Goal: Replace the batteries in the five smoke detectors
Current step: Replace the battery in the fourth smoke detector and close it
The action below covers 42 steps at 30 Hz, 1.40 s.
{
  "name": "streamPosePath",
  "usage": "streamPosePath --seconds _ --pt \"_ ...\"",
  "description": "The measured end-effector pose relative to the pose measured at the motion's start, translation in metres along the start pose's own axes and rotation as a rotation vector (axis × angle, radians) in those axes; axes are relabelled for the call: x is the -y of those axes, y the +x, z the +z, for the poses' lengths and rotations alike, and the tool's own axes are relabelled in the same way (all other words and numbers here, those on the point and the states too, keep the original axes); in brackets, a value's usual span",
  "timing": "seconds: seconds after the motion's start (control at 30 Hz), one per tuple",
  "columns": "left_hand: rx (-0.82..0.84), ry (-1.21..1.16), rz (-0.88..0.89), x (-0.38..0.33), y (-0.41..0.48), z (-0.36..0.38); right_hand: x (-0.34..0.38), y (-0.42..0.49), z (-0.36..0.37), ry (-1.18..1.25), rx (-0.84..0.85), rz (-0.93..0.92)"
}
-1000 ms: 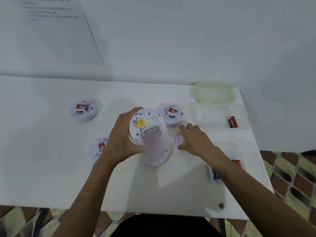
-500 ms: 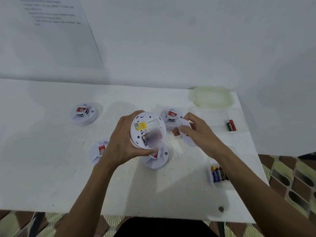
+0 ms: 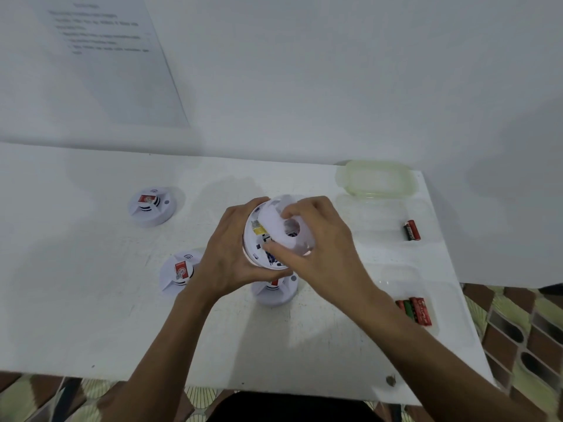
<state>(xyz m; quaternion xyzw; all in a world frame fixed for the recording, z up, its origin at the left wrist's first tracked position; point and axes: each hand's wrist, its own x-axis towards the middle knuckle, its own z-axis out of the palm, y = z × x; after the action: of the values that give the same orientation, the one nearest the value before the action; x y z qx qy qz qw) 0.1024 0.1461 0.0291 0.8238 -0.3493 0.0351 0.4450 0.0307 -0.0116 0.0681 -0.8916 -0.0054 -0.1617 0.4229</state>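
Note:
My left hand (image 3: 227, 257) grips a white smoke detector (image 3: 259, 239) tilted so its back faces me, a yellow label showing. My right hand (image 3: 323, 248) holds a white cover plate (image 3: 289, 226) with a round hole against that back. Three more detectors lie on the white table (image 3: 91, 315): one at the far left (image 3: 150, 205), one near my left wrist (image 3: 179, 272), and one just under my hands (image 3: 274, 290). A fifth detector is hidden behind my hands. A single red battery (image 3: 412, 230) lies to the right.
A clear tray at the right holds several batteries (image 3: 416, 310). A pale green lid (image 3: 376, 178) lies at the back right corner. A printed sheet (image 3: 115, 56) hangs on the wall. The table's right edge drops to a patterned floor (image 3: 518, 330).
My right hand picked up the cover plate from the table and brought it left onto the back of the detector. The left hand kept holding the detector and raised it slightly.

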Motion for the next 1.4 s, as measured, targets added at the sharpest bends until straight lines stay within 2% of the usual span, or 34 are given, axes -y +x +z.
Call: streamPosePath --seconds 0.13,0.37,0.63,0.77,0.9,1.1,1.4 --pt "-0.026 -0.020 0.034 -0.001 0.001 0.002 -0.006 -0.006 0.016 -0.186 -0.095 -0.084" --pt "-0.048 0.016 0.051 -0.003 0.006 0.000 -0.010 -0.003 0.011 -0.143 -0.086 -0.102" --pt "-0.025 0.048 0.109 -0.011 0.012 -0.004 -0.008 0.010 -0.001 -0.145 0.042 -0.099" --pt "-0.036 0.021 0.146 -0.020 0.016 -0.005 -0.004 0.015 -0.006 -0.199 0.055 -0.131" --pt "-0.043 -0.006 0.111 -0.016 0.013 -0.007 -0.001 0.017 -0.002 -0.258 0.042 -0.152" --pt "-0.039 -0.007 0.080 -0.009 0.010 -0.005 -0.004 0.020 -0.005 -0.261 0.129 -0.181" --pt "-0.091 0.015 0.062 0.010 0.007 0.000 -0.002 0.015 0.004 -0.336 0.014 -0.229"
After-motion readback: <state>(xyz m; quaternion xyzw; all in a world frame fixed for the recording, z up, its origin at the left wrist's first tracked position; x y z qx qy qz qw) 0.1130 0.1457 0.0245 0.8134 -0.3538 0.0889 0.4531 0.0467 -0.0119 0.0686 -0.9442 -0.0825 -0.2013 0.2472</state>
